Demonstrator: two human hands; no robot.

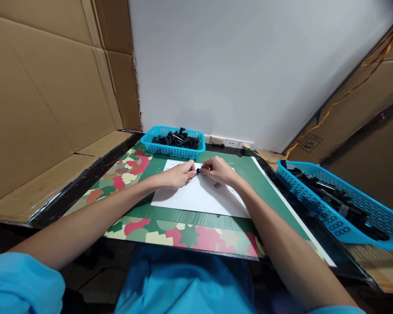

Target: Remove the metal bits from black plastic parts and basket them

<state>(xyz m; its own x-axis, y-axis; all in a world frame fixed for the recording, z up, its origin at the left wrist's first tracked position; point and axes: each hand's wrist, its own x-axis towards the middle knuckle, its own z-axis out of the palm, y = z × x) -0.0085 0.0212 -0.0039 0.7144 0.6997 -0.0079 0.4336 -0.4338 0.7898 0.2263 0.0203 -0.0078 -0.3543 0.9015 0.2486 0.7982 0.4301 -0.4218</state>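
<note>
Between my two hands, over a white sheet, is a small black plastic part. My left hand is closed, its thumb and finger pinching the part from the left. From the right, the fingertips of my right hand are pinched at the part's other end. Much of the part is hidden by the fingers, so its full shape does not show. On the sheet below my right hand lie small dark specks.
A blue basket of black plastic parts stands at the back. Another blue basket with longer black pieces is at the right. A green patterned mat covers the table. Cardboard walls flank it; yellow wires hang at right.
</note>
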